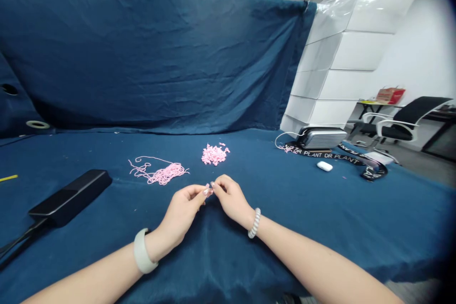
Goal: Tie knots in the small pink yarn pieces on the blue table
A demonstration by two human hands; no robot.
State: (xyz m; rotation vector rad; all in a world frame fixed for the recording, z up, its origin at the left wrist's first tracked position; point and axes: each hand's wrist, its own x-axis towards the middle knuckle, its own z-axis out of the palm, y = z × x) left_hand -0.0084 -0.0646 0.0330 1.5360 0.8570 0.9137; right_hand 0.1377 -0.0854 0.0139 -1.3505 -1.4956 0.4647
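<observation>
Over the blue cloth, my left hand (181, 211) and my right hand (233, 200) meet fingertip to fingertip, both closed in a pinch. A small pink piece (207, 185) shows at the tips of my left fingers. What my right fingertips grip, if anything, is too small to make out. Just beyond the hands lies a heap of small pink pieces (213, 155), with a few scattered at its right edge. To its left rests a loose tangle of pink cord (164, 174), one end trailing off leftward.
A black oblong device (71, 197) with a cable lies at left, near a yellow stick (9, 178). At right are a silver-grey ribbed box (326, 138), a lettered black strap (320, 154), and a white earbud case (324, 166). White stacked boxes (331, 80) stand behind.
</observation>
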